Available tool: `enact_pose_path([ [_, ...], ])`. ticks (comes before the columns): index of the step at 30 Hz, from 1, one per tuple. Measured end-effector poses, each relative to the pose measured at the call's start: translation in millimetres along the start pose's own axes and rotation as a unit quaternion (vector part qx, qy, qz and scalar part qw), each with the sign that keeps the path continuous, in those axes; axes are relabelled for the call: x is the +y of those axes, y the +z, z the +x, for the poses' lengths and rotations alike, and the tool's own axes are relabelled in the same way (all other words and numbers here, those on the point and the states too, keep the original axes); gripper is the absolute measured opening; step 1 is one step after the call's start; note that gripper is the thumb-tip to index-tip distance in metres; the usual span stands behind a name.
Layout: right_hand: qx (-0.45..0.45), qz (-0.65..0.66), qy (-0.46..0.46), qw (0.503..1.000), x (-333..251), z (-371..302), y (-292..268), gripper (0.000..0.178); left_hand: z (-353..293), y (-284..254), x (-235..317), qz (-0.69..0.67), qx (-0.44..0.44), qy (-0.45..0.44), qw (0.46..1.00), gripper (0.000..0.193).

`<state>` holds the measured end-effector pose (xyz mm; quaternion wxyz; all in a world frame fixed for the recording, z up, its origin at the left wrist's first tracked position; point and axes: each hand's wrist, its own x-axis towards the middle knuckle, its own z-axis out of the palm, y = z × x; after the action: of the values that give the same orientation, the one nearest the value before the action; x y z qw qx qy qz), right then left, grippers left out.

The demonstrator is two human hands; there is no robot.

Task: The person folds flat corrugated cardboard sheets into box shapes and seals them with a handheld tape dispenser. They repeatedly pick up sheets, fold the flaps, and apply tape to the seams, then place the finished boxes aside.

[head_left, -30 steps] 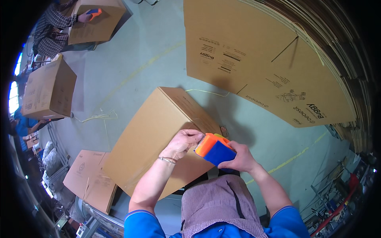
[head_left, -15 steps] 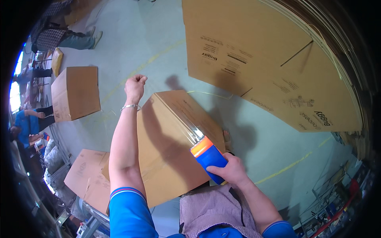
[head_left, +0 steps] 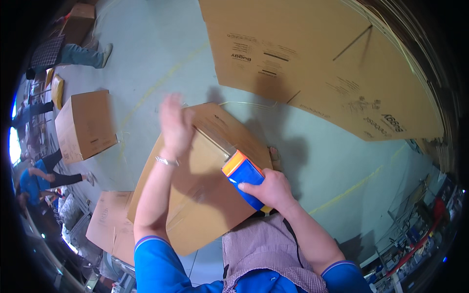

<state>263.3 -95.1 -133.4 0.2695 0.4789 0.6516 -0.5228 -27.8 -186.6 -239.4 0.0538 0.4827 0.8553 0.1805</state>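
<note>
while my right hand (head_left: 274, 191) is clamped round the blue-orange tape dispenser (head_left: 245, 177) over the carton (head_left: 215, 210), it seems light, stiff, best gripped mid-body; left hand (head_left: 177, 126): blurred, finger spacing i cannot tell.

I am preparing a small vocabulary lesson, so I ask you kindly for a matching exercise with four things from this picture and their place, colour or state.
1. left hand
2. tape dispenser
3. bracelet
4. apron

A. in the right hand
B. purplish
C. blurred
D. silvery

Pairs: 1-C; 2-A; 3-D; 4-B
</note>
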Motion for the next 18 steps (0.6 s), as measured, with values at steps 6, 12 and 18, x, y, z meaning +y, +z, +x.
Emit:
enact_pose_path([
  [6,0.030,0.028,-0.043,0.998,15.6,-14.3,4.1,0.060,-58.6,2.6,55.3,0.120,-0.266,0.089,0.952,0.081],
  [12,0.037,0.077,-0.025,0.996,98.0,-58.2,-1.6,0.061,-63.6,12.8,46.7,0.138,-0.240,0.107,0.955,0.081],
  [18,0.039,0.022,0.069,0.997,220.9,-107.9,3.3,0.067,-64.9,17.4,46.3,0.157,-0.230,0.124,0.953,0.082],
])
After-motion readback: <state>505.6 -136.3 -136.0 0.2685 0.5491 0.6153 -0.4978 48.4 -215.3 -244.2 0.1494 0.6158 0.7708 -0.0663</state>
